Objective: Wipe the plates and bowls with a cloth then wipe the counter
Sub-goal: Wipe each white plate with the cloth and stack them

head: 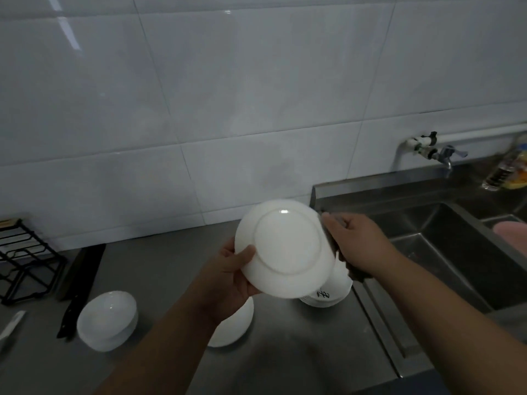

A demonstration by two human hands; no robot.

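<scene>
My left hand [228, 276] grips the lower left rim of a white plate [286, 248], tilted up so its underside faces me. At the plate's right edge my right hand [358, 242] is closed around a dark grey cloth [352, 270], most of it hidden behind the plate and hand. Below the plate, a stack of white bowls [328, 295] with a black mark stands on the grey counter [299, 352]. Another white bowl [233, 326] sits partly under my left forearm. A stack of white bowls [107, 319] is at the left.
A black-handled knife [78, 289] lies left of the bowls beside a black wire rack [25, 260]. A steel sink [445, 252] with a tap [445, 155] lies to the right. A pink cloth [510, 229] and a bottle [507, 169] sit at the far right.
</scene>
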